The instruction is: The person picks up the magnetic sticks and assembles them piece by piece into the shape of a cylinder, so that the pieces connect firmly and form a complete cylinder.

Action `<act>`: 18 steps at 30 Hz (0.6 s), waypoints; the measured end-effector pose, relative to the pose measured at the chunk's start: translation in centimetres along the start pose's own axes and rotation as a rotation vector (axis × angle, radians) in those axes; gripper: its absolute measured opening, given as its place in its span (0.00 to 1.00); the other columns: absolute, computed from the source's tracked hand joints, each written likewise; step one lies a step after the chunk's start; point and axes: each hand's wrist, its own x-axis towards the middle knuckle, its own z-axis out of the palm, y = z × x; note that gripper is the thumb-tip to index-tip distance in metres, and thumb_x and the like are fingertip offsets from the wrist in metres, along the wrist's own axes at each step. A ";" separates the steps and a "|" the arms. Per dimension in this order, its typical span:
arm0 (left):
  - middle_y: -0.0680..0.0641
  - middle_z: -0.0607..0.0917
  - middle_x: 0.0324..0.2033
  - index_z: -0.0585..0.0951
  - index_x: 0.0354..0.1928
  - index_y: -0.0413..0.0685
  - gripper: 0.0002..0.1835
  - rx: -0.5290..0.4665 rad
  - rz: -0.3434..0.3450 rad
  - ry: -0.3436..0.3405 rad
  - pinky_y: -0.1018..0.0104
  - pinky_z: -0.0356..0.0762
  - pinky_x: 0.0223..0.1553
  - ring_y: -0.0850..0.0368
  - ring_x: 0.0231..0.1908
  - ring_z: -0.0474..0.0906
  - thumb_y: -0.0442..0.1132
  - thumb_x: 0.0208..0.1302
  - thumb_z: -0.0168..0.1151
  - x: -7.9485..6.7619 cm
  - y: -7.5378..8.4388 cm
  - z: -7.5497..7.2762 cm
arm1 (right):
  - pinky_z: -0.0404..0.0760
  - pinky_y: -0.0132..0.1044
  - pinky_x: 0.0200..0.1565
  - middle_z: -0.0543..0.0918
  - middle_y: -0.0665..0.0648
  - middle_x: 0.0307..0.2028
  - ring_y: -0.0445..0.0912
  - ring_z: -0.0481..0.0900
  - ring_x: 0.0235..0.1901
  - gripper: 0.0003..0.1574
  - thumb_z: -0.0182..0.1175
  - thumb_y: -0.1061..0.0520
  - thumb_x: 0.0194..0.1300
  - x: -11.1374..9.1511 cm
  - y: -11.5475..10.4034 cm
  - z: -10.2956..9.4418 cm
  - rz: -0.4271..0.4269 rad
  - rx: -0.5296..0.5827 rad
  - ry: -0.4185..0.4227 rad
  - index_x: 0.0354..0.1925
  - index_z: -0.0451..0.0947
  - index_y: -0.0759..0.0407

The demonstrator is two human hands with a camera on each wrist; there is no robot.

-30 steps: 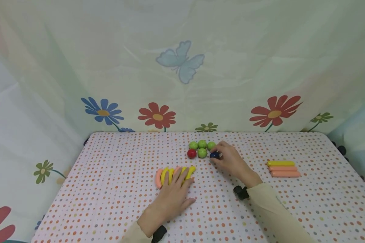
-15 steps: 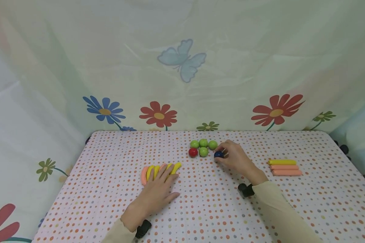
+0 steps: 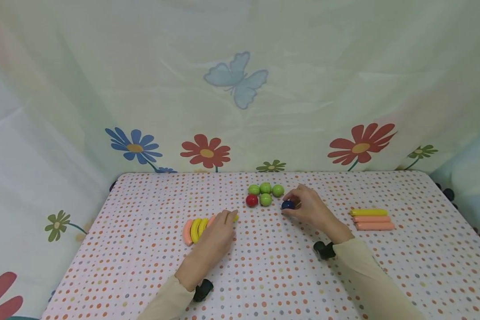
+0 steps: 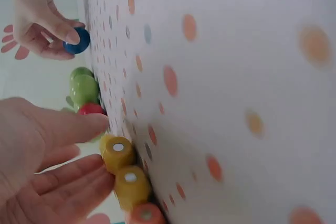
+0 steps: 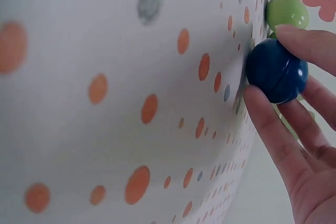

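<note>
Head view: the right hand [image 3: 311, 210] held a blue ball [image 3: 287, 205] right of centre on the dotted tabletop [image 3: 156, 275], closer to the far edge than to the near one. The right wrist view showed the ball between the thumb and the fingers; whether it bore on the cloth could not be told. Just beyond and to its left were five balls: four green balls [image 3: 266, 188], and a red ball [image 3: 252, 200] at the group's near left corner. The blue ball stood apart from them.

The left hand [image 3: 217, 235] lay at a row left of centre, well in from the left edge, where yellow curved pieces [image 3: 195, 230] and peach curved pieces [image 3: 188, 232] sat side by side. Its thumb was parted from its fairly straight fingers, whose tips met the yellow pieces at the row's right end; how firmly they pressed could not be told. Straight sticks [image 3: 374, 219], one yellow and two peach, lay toward the right edge.

For sound handling, in judgement, the ball called for a light pinch low on its sides, since round things roll if loosed early, and the row for even, gentle pressure, lest a curved piece ride over its neighbour.
</note>
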 end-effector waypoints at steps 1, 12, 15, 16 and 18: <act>0.37 0.80 0.56 0.74 0.66 0.30 0.24 0.003 -0.004 -0.007 0.58 0.82 0.57 0.46 0.55 0.79 0.28 0.72 0.65 0.1 0.1 0.1 | 0.85 0.45 0.41 0.77 0.59 0.38 0.53 0.82 0.38 0.16 0.78 0.65 0.57 -0.1 -0.1 0.0 -0.002 0.012 -0.009 0.42 0.84 0.67; 0.45 0.81 0.39 0.87 0.47 0.34 0.10 -0.095 -0.126 -0.012 0.63 0.84 0.44 0.53 0.40 0.79 0.27 0.64 0.72 1.0 2.0 0.6 | 0.84 0.35 0.36 0.80 0.55 0.37 0.46 0.81 0.37 0.17 0.80 0.66 0.55 -1.5 -2.9 1.6 -0.101 0.070 -0.112 0.40 0.83 0.63; 0.45 0.81 0.39 0.87 0.45 0.35 0.09 -0.118 -0.167 -0.024 0.63 0.84 0.44 0.53 0.40 0.79 0.28 0.64 0.73 1.2 2.3 0.7 | 0.83 0.33 0.35 0.80 0.55 0.38 0.45 0.80 0.37 0.17 0.79 0.67 0.55 -1.8 -3.7 2.3 -0.119 0.103 -0.124 0.41 0.83 0.63; 0.45 0.82 0.39 0.87 0.45 0.35 0.09 -0.124 -0.175 -0.027 0.63 0.84 0.44 0.53 0.40 0.79 0.28 0.65 0.73 1.2 2.4 0.8 | 0.83 0.33 0.35 0.80 0.55 0.39 0.45 0.81 0.38 0.17 0.79 0.67 0.55 -1.9 -3.8 2.6 -0.132 0.111 -0.125 0.41 0.83 0.63; 0.45 0.82 0.39 0.87 0.45 0.36 0.08 -0.133 -0.186 -0.028 0.62 0.84 0.44 0.53 0.40 0.79 0.29 0.65 0.73 1.2 2.6 0.8 | 0.83 0.32 0.36 0.80 0.55 0.40 0.45 0.82 0.39 0.17 0.79 0.68 0.56 -2.0 -4.2 3.1 -0.152 0.133 -0.130 0.42 0.83 0.63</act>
